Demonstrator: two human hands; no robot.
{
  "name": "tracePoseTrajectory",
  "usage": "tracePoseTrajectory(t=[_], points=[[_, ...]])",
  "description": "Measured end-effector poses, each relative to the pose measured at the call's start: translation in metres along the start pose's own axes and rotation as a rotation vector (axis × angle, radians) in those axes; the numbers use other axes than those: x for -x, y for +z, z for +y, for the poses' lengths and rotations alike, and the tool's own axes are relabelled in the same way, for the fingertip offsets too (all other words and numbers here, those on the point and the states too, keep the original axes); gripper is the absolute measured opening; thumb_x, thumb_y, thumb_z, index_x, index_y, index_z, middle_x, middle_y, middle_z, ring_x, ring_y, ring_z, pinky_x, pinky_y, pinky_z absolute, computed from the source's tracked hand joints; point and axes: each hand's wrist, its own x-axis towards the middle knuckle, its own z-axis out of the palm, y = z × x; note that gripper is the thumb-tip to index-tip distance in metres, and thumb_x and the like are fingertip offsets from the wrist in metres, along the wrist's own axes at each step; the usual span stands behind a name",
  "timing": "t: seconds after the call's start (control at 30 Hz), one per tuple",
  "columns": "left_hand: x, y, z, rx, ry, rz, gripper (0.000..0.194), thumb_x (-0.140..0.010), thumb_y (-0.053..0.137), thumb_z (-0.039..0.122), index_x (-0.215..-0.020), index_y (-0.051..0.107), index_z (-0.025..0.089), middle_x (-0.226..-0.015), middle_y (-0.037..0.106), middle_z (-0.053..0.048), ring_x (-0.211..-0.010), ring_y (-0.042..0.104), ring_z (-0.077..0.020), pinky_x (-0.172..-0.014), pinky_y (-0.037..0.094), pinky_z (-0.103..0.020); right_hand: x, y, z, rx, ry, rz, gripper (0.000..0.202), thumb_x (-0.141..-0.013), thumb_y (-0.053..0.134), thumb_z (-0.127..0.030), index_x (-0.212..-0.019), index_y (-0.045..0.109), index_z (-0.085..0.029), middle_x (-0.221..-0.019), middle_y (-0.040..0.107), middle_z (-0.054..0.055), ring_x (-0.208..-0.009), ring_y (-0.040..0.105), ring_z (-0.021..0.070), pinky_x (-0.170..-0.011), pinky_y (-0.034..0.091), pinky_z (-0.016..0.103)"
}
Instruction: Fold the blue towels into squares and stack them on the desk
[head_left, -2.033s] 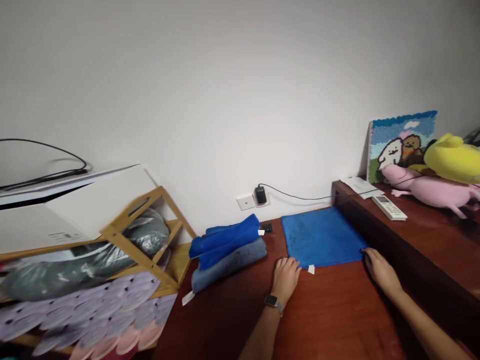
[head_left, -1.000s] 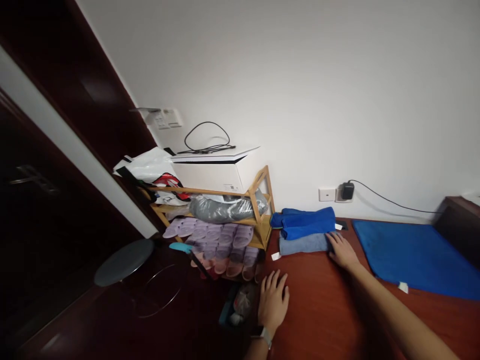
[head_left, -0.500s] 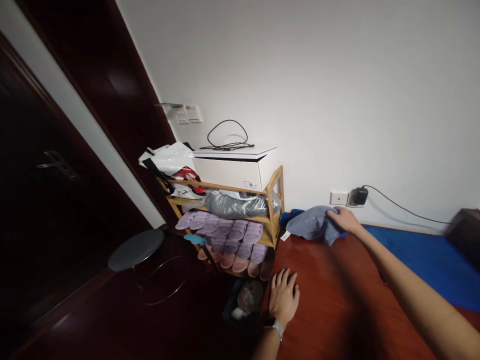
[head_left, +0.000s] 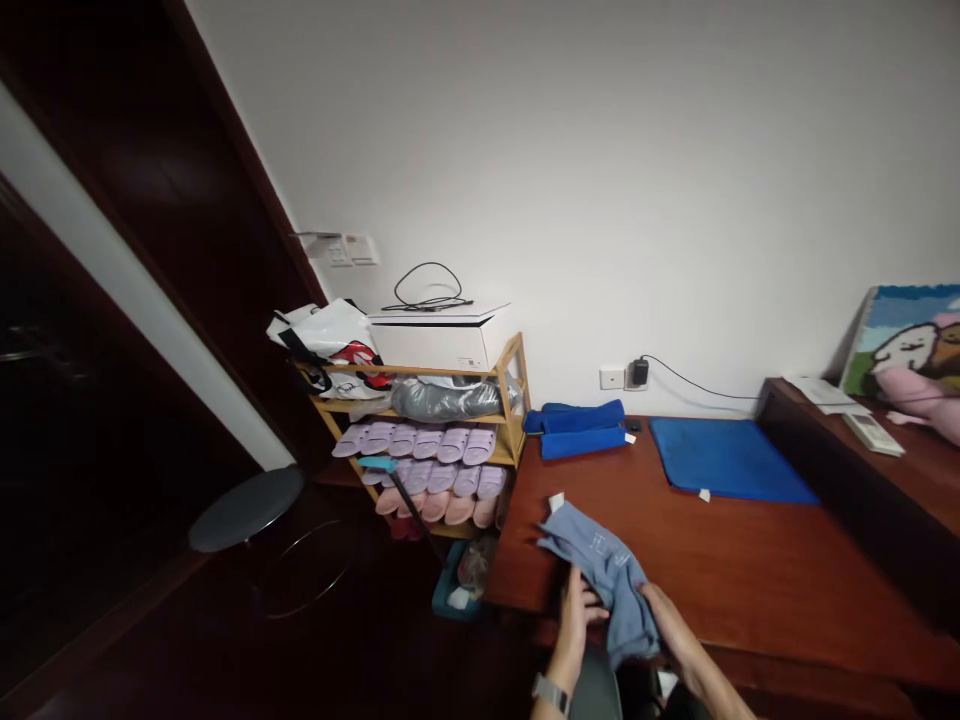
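Note:
A blue-grey cloth (head_left: 600,560) with small white print and a white tag stretches over the near edge of the reddish-brown wooden table (head_left: 720,570). My right hand (head_left: 670,622) is closed on the cloth's right side. At its lower left edge is my left hand (head_left: 579,608), fingers apart, beside or just touching the fabric; the exact contact is hard to make out. Farther back on the table lie a folded bright blue cloth (head_left: 583,428) and a flat blue mat (head_left: 724,460), each with a white tag.
Left of the table stands a wooden rack (head_left: 513,400) with purple and pink slippers (head_left: 427,440) and a white box (head_left: 435,340) on top. A round stool (head_left: 247,508) and a teal bin (head_left: 450,595) are on the floor. A raised shelf (head_left: 847,480) borders the right.
My right hand has brought the blue-grey cloth from the back of the table to its near edge. My left hand has left the tabletop and moved beside it. The view has turned right.

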Motion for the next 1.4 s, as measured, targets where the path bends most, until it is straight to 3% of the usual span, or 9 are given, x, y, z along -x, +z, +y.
tracePoseTrajectory(t=[0.17, 0.33, 0.6, 0.67, 0.73, 0.8, 0.87, 1.13, 1.4], points=[[0.048, 0.001, -0.036, 0.113, -0.043, 0.047, 0.094, -0.069, 0.065, 0.088, -0.128, 0.064, 0.016, -0.113, 0.072, -0.015, -0.097, 0.072, -0.0289, -0.075, 0.058, -0.036, 0.022, -0.02, 0.03, 0.152, -0.199, 0.111, 0.083, -0.05, 0.074, -0.084, -0.104, 0.068, -0.022, -0.117, 0.074, 0.012, -0.122, 0.065, 0.0341, -0.11, 0.047, 0.042], [0.058, -0.001, -0.028, 0.103, 0.011, 0.121, 0.078, -0.062, 0.083, 0.074, -0.11, 0.066, 0.016, -0.101, 0.073, -0.012, -0.088, 0.073, -0.0248, -0.073, 0.058, -0.032, 0.041, -0.037, 0.035, 0.265, -0.31, 0.022, 0.079, -0.064, 0.074, -0.071, -0.126, 0.058, -0.024, -0.135, 0.067, 0.011, -0.126, 0.064, 0.0304, -0.112, 0.047, 0.04], [0.079, 0.008, -0.016, -0.218, 0.387, 0.427, 0.048, -0.075, 0.077, 0.06, -0.099, 0.059, 0.022, -0.104, 0.067, -0.012, -0.098, 0.07, -0.0286, -0.089, 0.058, -0.046, 0.051, -0.045, 0.038, 0.247, -0.452, 0.249, 0.069, -0.068, 0.073, -0.062, -0.125, 0.061, -0.026, -0.134, 0.068, 0.01, -0.129, 0.061, 0.0348, -0.112, 0.047, 0.049], [0.093, 0.012, -0.008, -0.474, 0.544, 0.363, 0.031, -0.084, 0.07, 0.049, -0.1, 0.066, 0.023, -0.111, 0.066, -0.014, -0.11, 0.067, -0.0315, -0.102, 0.052, -0.051, 0.054, -0.044, 0.031, 0.137, -0.366, 0.274, 0.071, -0.064, 0.077, -0.067, -0.121, 0.064, -0.026, -0.129, 0.071, 0.008, -0.124, 0.064, 0.0348, -0.106, 0.052, 0.047], [0.107, 0.022, 0.002, -0.65, 0.63, 0.096, 0.024, -0.09, 0.065, 0.038, -0.11, 0.07, 0.026, -0.121, 0.066, -0.013, -0.12, 0.063, -0.0303, -0.108, 0.049, -0.049, 0.059, -0.041, 0.023, 0.04, -0.31, 0.268, 0.072, -0.059, 0.083, -0.066, -0.117, 0.067, -0.025, -0.128, 0.072, 0.008, -0.125, 0.064, 0.0343, -0.106, 0.053, 0.044], [0.118, 0.036, 0.011, -0.71, 0.635, -0.161, 0.03, -0.091, 0.064, 0.03, -0.12, 0.07, 0.03, -0.124, 0.067, -0.009, -0.12, 0.064, -0.0271, -0.108, 0.051, -0.045, 0.068, -0.037, 0.017, -0.059, -0.284, 0.199, 0.071, -0.058, 0.088, -0.061, -0.116, 0.069, -0.024, -0.127, 0.073, 0.007, -0.127, 0.063, 0.033, -0.107, 0.052, 0.041], [0.123, 0.051, 0.018, -0.697, 0.614, -0.25, 0.032, -0.089, 0.065, 0.025, -0.121, 0.069, 0.03, -0.12, 0.069, -0.007, -0.116, 0.065, -0.0252, -0.105, 0.053, -0.042, 0.077, -0.034, 0.012, -0.186, -0.237, 0.079, 0.067, -0.06, 0.09, -0.055, -0.118, 0.07, -0.026, -0.124, 0.075, 0.005, -0.124, 0.066, 0.0314, -0.105, 0.054, 0.04], [0.116, 0.071, 0.02, -0.343, 0.48, -0.091, 0.024, -0.078, 0.073, 0.029, -0.101, 0.077, 0.023, -0.119, 0.072, -0.011, -0.113, 0.07, -0.0272, -0.086, 0.063, -0.037, 0.107, -0.031, -0.018, -0.334, -0.182, -0.131, 0.044, -0.067, 0.089, -0.047, -0.105, 0.077, -0.028, -0.11, 0.079, 0.004, -0.11, 0.072, 0.0284, -0.094, 0.059, 0.037], [0.11, 0.067, 0.034, -0.19, 0.376, 0.014, 0.038, -0.07, 0.084, 0.047, -0.094, 0.081, 0.018, -0.104, 0.081, -0.017, -0.102, 0.077, -0.0335, -0.098, 0.059, -0.045, 0.111, -0.023, -0.039, -0.114, -0.277, -0.108, 0.077, -0.061, 0.09, -0.058, -0.129, 0.07, -0.026, -0.131, 0.073, 0.009, -0.123, 0.066, 0.0333, -0.105, 0.054, 0.046]])
